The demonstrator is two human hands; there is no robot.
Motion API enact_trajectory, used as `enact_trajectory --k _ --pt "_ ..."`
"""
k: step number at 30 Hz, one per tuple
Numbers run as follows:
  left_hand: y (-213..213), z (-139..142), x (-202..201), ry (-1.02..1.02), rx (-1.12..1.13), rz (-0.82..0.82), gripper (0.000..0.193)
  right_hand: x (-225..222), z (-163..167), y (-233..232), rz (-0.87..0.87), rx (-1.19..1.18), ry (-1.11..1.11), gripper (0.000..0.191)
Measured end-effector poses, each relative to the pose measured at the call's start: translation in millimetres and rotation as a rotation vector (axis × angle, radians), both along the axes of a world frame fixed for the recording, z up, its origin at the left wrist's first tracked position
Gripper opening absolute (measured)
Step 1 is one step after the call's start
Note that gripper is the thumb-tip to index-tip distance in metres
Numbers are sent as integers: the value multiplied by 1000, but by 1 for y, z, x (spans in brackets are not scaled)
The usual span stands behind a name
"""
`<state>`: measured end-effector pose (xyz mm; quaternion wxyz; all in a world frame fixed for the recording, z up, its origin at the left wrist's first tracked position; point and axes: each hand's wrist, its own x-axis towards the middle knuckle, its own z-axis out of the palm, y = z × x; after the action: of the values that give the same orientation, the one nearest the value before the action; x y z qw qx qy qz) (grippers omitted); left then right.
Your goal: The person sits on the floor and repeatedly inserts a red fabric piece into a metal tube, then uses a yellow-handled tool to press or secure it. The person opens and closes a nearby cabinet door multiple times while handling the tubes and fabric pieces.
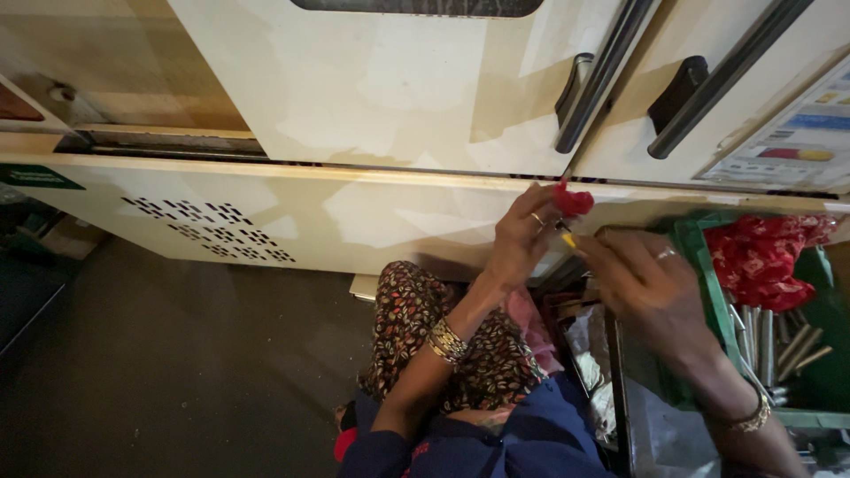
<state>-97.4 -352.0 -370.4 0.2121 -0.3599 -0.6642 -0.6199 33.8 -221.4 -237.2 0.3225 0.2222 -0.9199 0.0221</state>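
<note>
Nearest the camera, a blue garment (522,443) and a patterned cloth (416,327) are seen over the lap of the seated person, with the dark floor (177,372) to the left. Bangles (447,341) are worn on the left wrist. The left hand (522,239) is raised in front of the lap, its fingers closed around a small red cloth (573,202), which is pinched at the fingertips so that it stands clear of the palm. The right hand (646,283) is brought up just beside it, fingers curled; a small yellow-tipped piece (567,239) is seen between the two hands, apparently held there so both can work on it, though which hand grips it cannot be told. To the right, a green crate (699,265) is kept within reach, holding metal rods (766,341) and more red cloth (761,257). Beyond, a cream machine panel (354,212) with black handles (602,75) is seen.
</note>
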Motion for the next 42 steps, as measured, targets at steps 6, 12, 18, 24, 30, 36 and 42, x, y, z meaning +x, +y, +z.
enact_trajectory --k 6,12,18,24,30,36,42 --pt "-2 8 6 98 -109 70 43 -10 3 -4 -20 -59 -105 38" --pt "-5 7 4 24 -15 41 41 12 25 11 -25 -330 -102 24" --pt "-8 13 0 36 -4 60 40 34 24 15 -104 -354 -61 30" --pt "-9 16 4 39 -6 66 39 24 12 16 -40 -321 3 29" --pt "-5 12 4 -10 61 53 37 10 -3 5 69 -174 131 29" --pt "-7 14 5 -6 68 34 36 12 0 -5 93 -157 165 28" --pt "-7 18 2 -28 94 0 37 21 6 -11 114 -141 175 23"
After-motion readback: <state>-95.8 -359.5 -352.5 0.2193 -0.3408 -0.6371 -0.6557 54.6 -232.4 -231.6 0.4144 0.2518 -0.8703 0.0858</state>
